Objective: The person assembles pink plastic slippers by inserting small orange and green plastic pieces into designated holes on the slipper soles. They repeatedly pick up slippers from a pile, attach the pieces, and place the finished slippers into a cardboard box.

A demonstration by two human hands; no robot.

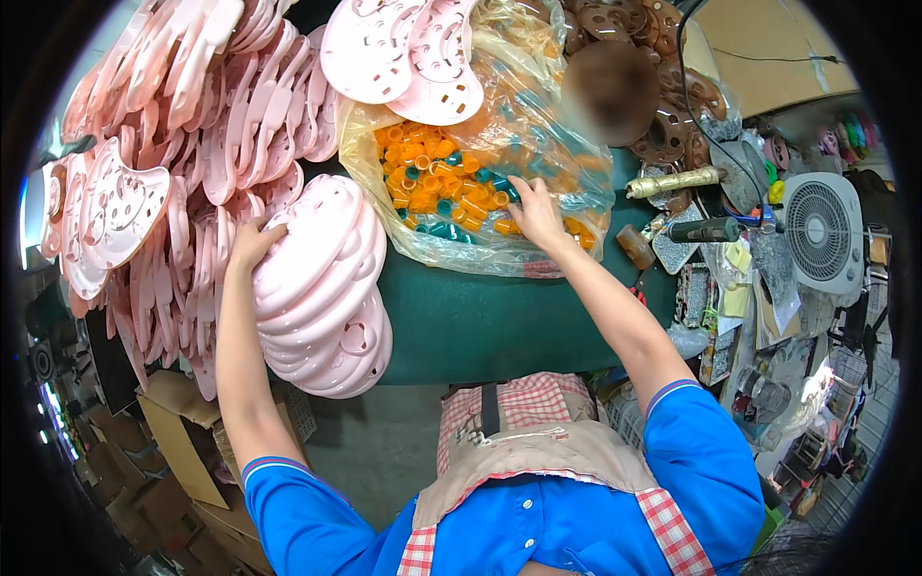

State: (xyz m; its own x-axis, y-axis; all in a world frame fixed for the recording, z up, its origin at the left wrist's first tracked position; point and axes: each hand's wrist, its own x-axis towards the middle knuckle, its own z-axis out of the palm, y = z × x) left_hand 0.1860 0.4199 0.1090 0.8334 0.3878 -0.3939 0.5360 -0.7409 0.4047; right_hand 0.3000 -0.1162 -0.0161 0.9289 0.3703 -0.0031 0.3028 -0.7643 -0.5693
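A stack of shiny light-pink moulded plastic panels leans at the table's near left edge. My left hand is closed on its left side, the thumb over the edge and the other fingers mostly hidden. My right hand reaches into a clear plastic bag, thumb and forefinger apart, the fingertips touching small teal plastic caps. Around these caps lies a heap of orange plastic caps. Two flat pink panels with cut-out holes rest at the bag's far left edge.
Many pink panels are piled high on the left. Brown plastic parts lie at the far right of the green tabletop. A grey fan and a dark green-handled tool are on the right. Cardboard boxes stand below left.
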